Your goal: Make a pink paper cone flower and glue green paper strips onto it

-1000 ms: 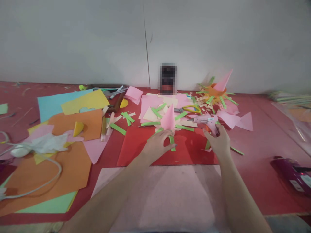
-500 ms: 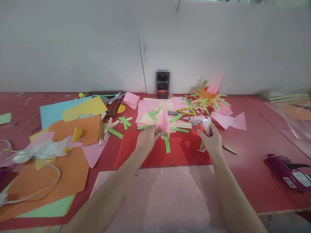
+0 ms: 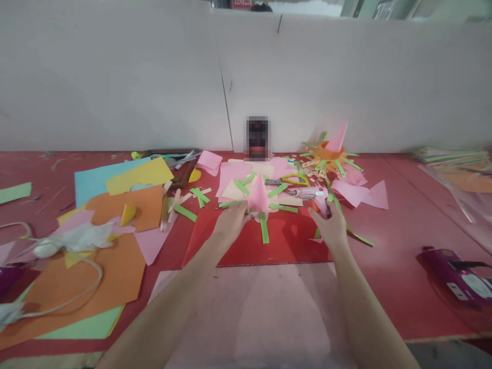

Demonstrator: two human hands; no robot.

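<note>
A pink paper cone [image 3: 258, 193] stands upright on a round pale base, with green paper strips [image 3: 264, 228] spread out around it. My left hand [image 3: 231, 221] is at the cone's left side, its fingers closed at the lower edge; the fingertips are partly hidden. To the right, my right hand [image 3: 333, 225] has its thumb and fingers around the handle of a pale pink hot glue gun [image 3: 310, 192]. The gun's nozzle points left towards the cone. Beneath the cone and both hands lies a red board [image 3: 284, 248].
Yellow-handled pliers [image 3: 294, 179] lie behind the glue gun. A finished-looking orange-and-pink paper piece [image 3: 329, 151] stands at back right. Coloured sheets [image 3: 115, 271] and a white cable [image 3: 98, 287] cover the left side. A purple power strip [image 3: 457, 274] sits at right, near the table edge.
The camera view has tipped up slightly and turned a little left. Both hands keep nearly the same places by the cone and the glue gun.
</note>
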